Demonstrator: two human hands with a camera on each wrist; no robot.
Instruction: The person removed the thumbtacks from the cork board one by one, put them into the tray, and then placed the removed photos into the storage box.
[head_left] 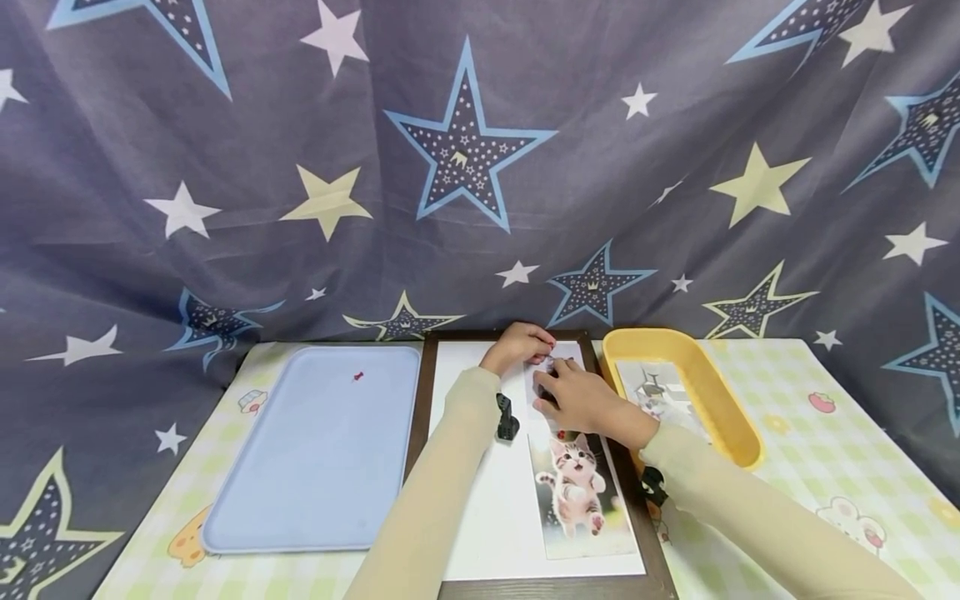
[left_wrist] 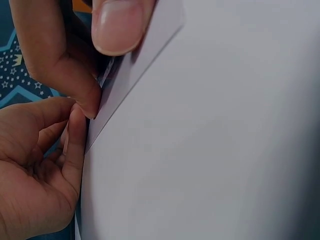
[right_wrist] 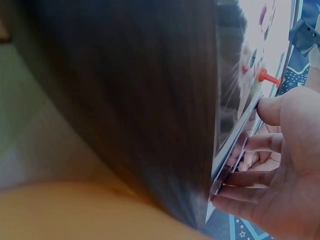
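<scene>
A framed white board stands upright with a kitten picture card at its lower right. Above that card, a second picture card runs up to the top edge of the board. My left hand is at the top with its fingers bent, pinching a small red push pin that is mostly hidden by the fingers. My right hand spreads its fingers and thumb on the upper card, pressing it. Just beside the right thumb, a red push pin sticks out at the lower card's top.
Left of the board lies a light blue tray with one red push pin on it. A yellow tray holding more picture cards sits close on the right. Behind everything hangs a star-patterned curtain.
</scene>
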